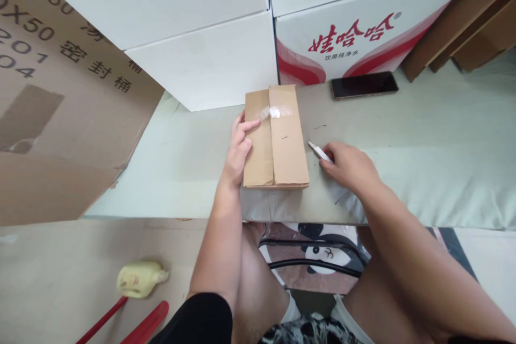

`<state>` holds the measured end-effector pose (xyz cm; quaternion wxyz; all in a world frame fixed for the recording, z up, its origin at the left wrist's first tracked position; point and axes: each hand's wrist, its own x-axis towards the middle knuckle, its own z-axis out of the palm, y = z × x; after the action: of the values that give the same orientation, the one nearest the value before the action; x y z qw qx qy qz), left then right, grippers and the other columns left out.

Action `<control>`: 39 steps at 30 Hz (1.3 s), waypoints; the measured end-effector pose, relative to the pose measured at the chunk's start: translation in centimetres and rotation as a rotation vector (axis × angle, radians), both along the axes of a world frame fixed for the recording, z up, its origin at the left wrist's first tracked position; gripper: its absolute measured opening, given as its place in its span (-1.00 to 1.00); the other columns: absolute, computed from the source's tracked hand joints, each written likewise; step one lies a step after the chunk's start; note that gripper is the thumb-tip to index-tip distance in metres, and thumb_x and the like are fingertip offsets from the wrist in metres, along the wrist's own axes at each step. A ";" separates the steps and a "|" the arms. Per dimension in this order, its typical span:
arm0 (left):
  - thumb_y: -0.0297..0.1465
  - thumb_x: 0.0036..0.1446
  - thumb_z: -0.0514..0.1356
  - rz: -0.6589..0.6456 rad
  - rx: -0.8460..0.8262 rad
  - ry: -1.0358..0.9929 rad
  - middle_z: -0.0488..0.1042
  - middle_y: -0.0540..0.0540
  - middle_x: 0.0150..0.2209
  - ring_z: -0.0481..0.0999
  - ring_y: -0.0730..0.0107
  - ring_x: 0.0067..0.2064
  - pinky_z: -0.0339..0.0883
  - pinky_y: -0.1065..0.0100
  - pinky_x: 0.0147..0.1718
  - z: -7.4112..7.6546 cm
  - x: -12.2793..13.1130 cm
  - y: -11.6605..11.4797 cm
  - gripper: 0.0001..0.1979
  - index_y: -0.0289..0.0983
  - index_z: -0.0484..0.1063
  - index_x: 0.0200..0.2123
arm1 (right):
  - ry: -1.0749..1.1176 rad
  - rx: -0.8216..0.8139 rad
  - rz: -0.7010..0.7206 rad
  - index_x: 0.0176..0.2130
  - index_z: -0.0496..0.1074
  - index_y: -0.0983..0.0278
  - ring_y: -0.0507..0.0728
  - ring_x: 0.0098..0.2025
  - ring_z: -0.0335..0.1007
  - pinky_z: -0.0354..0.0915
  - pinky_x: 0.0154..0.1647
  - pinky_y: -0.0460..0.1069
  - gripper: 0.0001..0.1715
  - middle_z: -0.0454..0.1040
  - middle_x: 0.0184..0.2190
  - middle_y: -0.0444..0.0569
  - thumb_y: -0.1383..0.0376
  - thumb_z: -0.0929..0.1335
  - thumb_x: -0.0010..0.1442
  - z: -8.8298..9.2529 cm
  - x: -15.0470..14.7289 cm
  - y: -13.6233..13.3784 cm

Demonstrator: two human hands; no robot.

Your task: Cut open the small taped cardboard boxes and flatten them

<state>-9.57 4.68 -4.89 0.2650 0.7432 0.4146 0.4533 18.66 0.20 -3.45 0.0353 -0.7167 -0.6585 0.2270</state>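
A small brown cardboard box lies on the pale green cloth, its two top flaps meeting along a centre seam. Clear tape, crumpled in the middle, crosses the seam near the far end. My left hand grips the box's left side, with a finger reaching onto the top near the tape. To the right of the box, my right hand is closed around a slim white utility knife. Its tip points toward the box but stays apart from it. Part of the knife's handle is hidden in my fingers.
White cartons and a red-and-white carton stand behind the box. A phone lies at the back right. A large brown carton rises at the left. Below on the floor is a yellow bottle.
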 end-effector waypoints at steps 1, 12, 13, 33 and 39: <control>0.18 0.32 -0.04 -0.005 0.014 -0.001 0.08 -0.16 0.48 0.12 -0.10 0.49 0.20 -0.13 0.37 0.2 0.1 -0.1 -0.40 -0.07 0.41 0.15 | 0.012 0.014 -0.011 -0.18 0.52 0.20 0.28 -0.23 0.50 0.09 -0.37 0.05 -0.73 0.62 -0.22 0.11 0.22 0.28 0.20 0.0 0.1 0.0; 0.14 0.38 -0.18 -0.074 0.182 0.042 0.34 -0.23 0.28 0.36 0.00 0.32 0.25 -0.11 0.30 2.2 3.9 -2.2 -0.37 -0.12 0.44 0.09 | 0.745 0.304 -0.393 -0.16 0.45 0.24 0.07 -0.47 0.50 0.31 -0.48 -0.04 -0.69 0.56 -0.25 -0.05 0.14 0.37 0.12 1.5 0.7 1.1; 0.13 0.39 -0.18 -0.081 0.202 0.058 0.36 -0.22 0.26 0.39 0.02 0.29 0.26 -0.09 0.29 2.3 4.3 -2.5 -0.38 -0.12 0.45 0.08 | 0.824 0.332 -0.432 -0.16 0.44 0.24 0.06 -0.48 0.49 0.31 -0.50 -0.05 -0.71 0.55 -0.27 -0.07 0.16 0.38 0.12 1.6 0.8 1.1; -0.04 0.41 -0.07 -0.038 0.391 0.095 0.53 -0.16 -0.10 0.50 0.13 0.06 0.41 0.02 0.16 3.6 6.4 -3.5 -0.55 -0.20 0.44 -0.04 | 1.526 0.407 -0.568 -0.25 0.56 0.15 0.01 -0.57 0.49 0.37 -0.58 -0.11 -0.53 0.61 -0.49 -0.20 0.48 0.35 -0.20 7.7 -0.2 -1.1; -0.10 0.38 -0.07 -0.040 0.420 0.061 0.52 -0.14 -0.16 0.46 0.14 -0.05 0.37 0.03 0.12 3.3 7.1 -4.1 -0.55 -0.19 0.51 -0.02 | 1.509 0.473 -0.469 -0.40 0.52 0.18 0.02 -0.59 0.43 0.33 -0.59 -0.09 -0.82 0.53 -0.59 -0.20 0.29 0.50 -0.12 7.3 -1.0 -1.4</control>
<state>-2.44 0.57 -1.58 0.1003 0.8037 0.3040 0.5016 17.61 -1.16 3.89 0.6645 -0.4640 -0.3215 0.4895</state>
